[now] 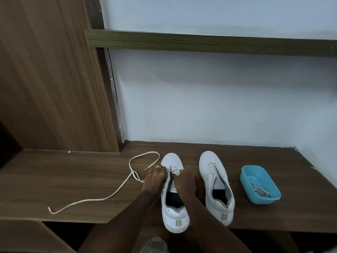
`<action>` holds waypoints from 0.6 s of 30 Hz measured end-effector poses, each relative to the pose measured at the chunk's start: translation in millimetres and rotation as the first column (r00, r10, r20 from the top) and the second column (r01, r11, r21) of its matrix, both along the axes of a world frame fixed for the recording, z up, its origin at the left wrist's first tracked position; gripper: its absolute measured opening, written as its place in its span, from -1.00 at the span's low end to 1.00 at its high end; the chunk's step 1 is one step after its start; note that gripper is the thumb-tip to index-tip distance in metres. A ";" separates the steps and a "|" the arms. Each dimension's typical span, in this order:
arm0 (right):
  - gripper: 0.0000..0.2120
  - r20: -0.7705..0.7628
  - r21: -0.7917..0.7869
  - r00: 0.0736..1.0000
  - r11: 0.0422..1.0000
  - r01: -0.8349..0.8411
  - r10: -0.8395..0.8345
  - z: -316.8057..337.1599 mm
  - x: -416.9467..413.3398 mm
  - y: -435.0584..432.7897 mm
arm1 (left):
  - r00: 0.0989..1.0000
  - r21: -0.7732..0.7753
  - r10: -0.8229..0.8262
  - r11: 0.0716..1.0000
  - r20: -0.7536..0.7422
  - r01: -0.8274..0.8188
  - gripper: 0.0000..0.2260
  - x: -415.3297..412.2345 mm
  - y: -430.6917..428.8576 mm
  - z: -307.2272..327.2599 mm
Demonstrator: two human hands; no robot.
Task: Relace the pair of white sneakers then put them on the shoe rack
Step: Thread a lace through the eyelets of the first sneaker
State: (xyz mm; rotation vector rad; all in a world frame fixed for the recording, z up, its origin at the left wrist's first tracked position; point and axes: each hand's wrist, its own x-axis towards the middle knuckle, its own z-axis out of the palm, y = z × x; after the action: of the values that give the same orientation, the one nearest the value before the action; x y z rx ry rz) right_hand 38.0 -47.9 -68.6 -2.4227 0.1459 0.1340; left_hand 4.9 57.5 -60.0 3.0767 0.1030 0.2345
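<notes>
Two white sneakers stand side by side on a brown wooden shelf (pixel 73 179), toes toward the wall. The left sneaker (pixel 175 214) has its heel over the front edge. My left hand (pixel 155 179) and my right hand (pixel 184 181) are both at its eyelets, fingers pinched on the cream shoelace (pixel 116 190). The lace runs out from my left hand in a long loose trail across the shelf to the left. The right sneaker (pixel 217 181) stands untouched, with no lace in its eyelets.
A blue plastic tub (pixel 259 185) with another coiled lace inside sits right of the sneakers. A tall wooden panel (pixel 51 79) rises at the left, and a wooden rail (pixel 209 42) crosses the pale wall above. Dark openings lie below the shelf.
</notes>
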 end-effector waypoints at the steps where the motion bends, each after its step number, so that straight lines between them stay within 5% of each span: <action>1: -0.67 -0.004 -0.032 1.000 0.999 -0.010 0.010 -1.0 -1.2 -1.2 | 0.999 -0.016 0.017 1.000 -0.050 -0.018 -0.80 -1.0 -0.6 -1.4; 6: -0.67 0.013 -0.047 1.000 0.999 -0.005 0.005 -1.1 -4.9 -4.2 | 0.999 -0.064 -0.051 0.997 -0.015 0.050 -0.86 -4.5 -0.5 3.7; 18: -0.72 0.106 -0.058 0.992 0.997 -0.058 0.064 -1.0 -4.6 2.0 | 0.996 -0.344 0.075 0.935 -0.046 -0.086 -0.75 -5.7 -2.4 -17.8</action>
State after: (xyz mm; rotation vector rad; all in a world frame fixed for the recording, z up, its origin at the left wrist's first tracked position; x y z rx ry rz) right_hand 33.4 -45.9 -69.6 -2.4831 0.0273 0.0267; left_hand -0.8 55.0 -77.8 2.7284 0.2443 0.1505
